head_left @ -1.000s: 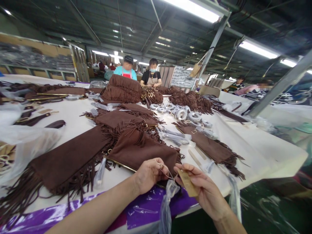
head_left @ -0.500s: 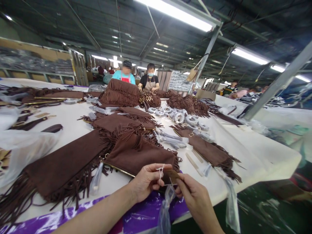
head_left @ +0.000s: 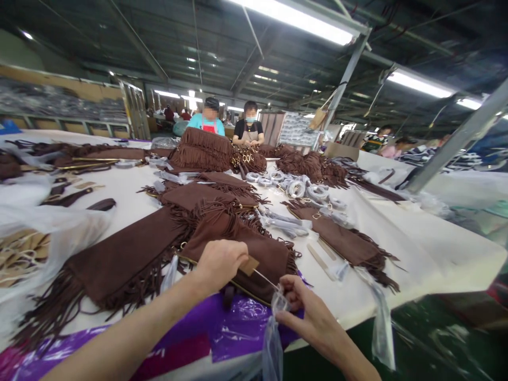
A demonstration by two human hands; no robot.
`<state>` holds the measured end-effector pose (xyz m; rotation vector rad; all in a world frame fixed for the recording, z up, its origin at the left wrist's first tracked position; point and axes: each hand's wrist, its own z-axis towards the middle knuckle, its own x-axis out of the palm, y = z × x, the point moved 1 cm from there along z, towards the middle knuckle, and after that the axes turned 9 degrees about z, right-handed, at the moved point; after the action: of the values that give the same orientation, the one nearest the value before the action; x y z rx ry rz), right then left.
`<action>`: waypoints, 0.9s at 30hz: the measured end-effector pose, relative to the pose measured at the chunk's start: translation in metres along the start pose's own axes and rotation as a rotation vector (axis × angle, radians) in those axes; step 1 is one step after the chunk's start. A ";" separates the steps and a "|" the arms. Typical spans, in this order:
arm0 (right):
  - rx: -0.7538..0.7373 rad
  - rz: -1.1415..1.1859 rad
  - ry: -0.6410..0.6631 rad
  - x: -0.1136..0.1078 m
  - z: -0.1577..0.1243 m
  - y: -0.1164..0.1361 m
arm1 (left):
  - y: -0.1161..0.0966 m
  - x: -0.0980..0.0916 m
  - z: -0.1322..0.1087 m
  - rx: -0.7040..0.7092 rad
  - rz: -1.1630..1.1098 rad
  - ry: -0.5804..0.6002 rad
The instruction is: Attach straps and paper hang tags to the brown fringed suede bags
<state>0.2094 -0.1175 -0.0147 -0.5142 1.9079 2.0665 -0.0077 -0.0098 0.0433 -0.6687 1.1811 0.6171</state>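
L hand [head_left: 223, 262] pinches tan tag [head_left: 250, 265], lower ctr; cord [head_left: 265, 278] runs to plastic wrap [head_left: 272, 338] in R hand [head_left: 307, 309]. L hand blocks pt of brown fringed bag [head_left: 254, 241]; purple film [head_left: 240, 328] below, clear sack [head_left: 79, 225] mid left.

tube lights [head_left: 296, 19] are glowing below a dark ceiling [head_left: 166, 26], and metal posts [head_left: 346, 79] are slanting on the right. a packed shelf [head_left: 77, 127] is standing at far left; green floor [head_left: 413, 312] is showing beside the white table [head_left: 416, 238].
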 end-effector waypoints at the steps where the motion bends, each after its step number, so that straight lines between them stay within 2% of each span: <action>1: -0.003 0.015 -0.005 0.003 -0.001 -0.001 | 0.009 -0.004 -0.003 -0.021 -0.002 0.004; 3: -0.016 -0.035 -0.055 0.012 -0.001 -0.002 | 0.022 -0.008 -0.010 -0.036 -0.094 0.005; 7: -0.048 -0.285 -0.313 0.032 0.004 -0.007 | 0.033 -0.011 -0.021 -0.112 -0.482 -0.051; 8: -0.075 -0.324 -0.349 0.035 0.006 -0.009 | 0.033 -0.012 -0.023 -0.137 -0.540 -0.068; 10: -0.161 -0.361 -0.331 0.035 0.011 -0.012 | 0.035 -0.016 -0.025 -0.172 -0.565 -0.110; 13: -0.258 -0.385 -0.241 0.020 0.020 -0.008 | 0.039 -0.024 -0.026 -0.193 -0.506 -0.169; 15: -0.280 -0.409 -0.262 0.006 0.026 -0.003 | 0.043 -0.025 -0.025 -0.191 -0.484 -0.164; 18: -0.284 -0.410 -0.329 -0.010 0.035 0.002 | 0.043 -0.014 -0.024 -0.198 -0.526 -0.137; 20: -0.244 -0.385 -0.300 -0.017 0.037 -0.003 | 0.041 -0.003 -0.025 -0.212 -0.576 -0.102; 22: -0.175 -0.359 -0.242 -0.026 0.035 -0.014 | 0.040 0.007 -0.028 -0.215 -0.651 -0.004; 24: -0.099 -0.377 -0.244 -0.038 0.029 -0.028 | 0.044 0.013 -0.034 -0.153 -0.673 0.079; 27: -0.021 -0.433 -0.312 -0.061 0.019 -0.046 | 0.056 0.014 -0.046 0.083 -0.440 0.054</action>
<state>0.2830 -0.0928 -0.0282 -0.5192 1.4498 1.7661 -0.0735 -0.0063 0.0111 -0.8466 1.0572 0.1795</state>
